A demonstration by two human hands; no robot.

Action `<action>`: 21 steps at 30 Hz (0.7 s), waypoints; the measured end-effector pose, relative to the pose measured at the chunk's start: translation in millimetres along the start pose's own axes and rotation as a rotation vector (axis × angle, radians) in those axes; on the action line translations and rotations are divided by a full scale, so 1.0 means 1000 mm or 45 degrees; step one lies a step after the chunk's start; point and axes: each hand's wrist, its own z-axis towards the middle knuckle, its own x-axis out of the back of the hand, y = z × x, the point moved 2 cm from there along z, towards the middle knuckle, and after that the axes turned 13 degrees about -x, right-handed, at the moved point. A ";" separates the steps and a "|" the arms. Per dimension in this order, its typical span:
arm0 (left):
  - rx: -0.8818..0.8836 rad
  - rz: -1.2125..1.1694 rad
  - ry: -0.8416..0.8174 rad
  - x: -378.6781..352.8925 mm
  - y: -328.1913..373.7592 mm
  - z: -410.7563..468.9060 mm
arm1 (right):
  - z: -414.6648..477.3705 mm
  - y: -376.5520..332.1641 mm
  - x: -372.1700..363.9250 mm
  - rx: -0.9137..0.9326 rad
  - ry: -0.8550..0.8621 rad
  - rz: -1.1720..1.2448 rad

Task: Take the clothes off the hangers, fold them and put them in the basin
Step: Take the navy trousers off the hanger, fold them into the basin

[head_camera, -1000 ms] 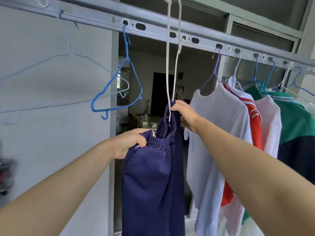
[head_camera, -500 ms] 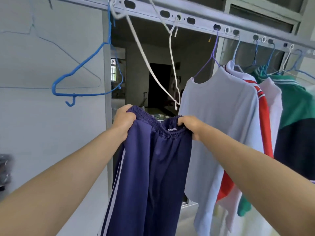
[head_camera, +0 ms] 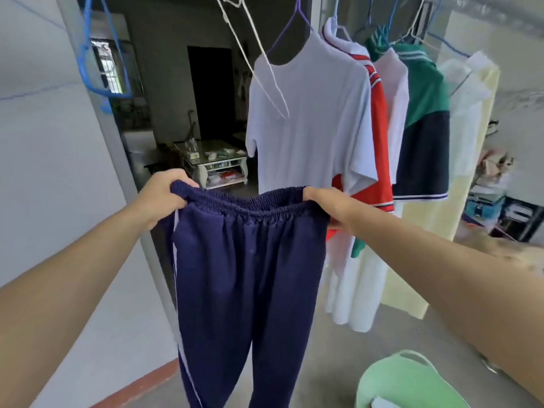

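Navy blue trousers (head_camera: pixel 247 278) with a white side stripe hang spread out in front of me. My left hand (head_camera: pixel 160 192) grips the left end of the elastic waistband and my right hand (head_camera: pixel 325 201) grips the right end. An empty white hanger (head_camera: pixel 259 54) dangles above, free of the trousers. A light green basin (head_camera: pixel 403 381) stands on the floor at lower right. Behind the trousers, a white T-shirt (head_camera: pixel 312 119) hangs on a purple hanger, followed by a red and white shirt (head_camera: pixel 379 122) and a green and navy top (head_camera: pixel 424 113).
An empty blue hanger (head_camera: pixel 100 66) hangs at upper left by a grey door post (head_camera: pixel 117 148). A pale wall fills the left side. A pale yellow garment (head_camera: pixel 468 142) hangs furthest right. Cluttered shelves (head_camera: pixel 494 201) stand at the right edge. The floor is bare concrete.
The trousers came down and away from the white hanger. My hands moved apart, stretching the waistband wide. My view tilted down, so the basin now shows.
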 end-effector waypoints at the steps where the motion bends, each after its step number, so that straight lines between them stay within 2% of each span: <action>1: -0.040 0.038 -0.105 -0.004 -0.002 -0.002 | -0.002 0.006 0.005 0.017 -0.004 0.041; 5: -0.196 0.279 -0.500 -0.030 0.000 -0.005 | -0.007 0.036 0.027 0.030 -0.051 0.209; 9: -0.217 0.189 -0.802 -0.062 0.005 -0.006 | -0.013 0.065 0.049 -0.016 -0.091 0.295; 13: -0.202 0.099 -0.936 -0.095 0.015 -0.002 | -0.030 0.091 0.084 -0.067 -0.229 0.327; 16: -0.167 -0.131 -1.013 -0.117 0.032 0.000 | -0.043 0.113 0.114 -0.114 -0.307 0.103; 18: -0.166 -0.238 -1.097 -0.132 0.051 0.000 | -0.051 0.127 0.132 -0.098 -0.205 -0.056; 21: -0.109 -0.309 -1.174 -0.151 0.072 0.007 | -0.062 0.139 0.157 -0.041 0.214 -0.192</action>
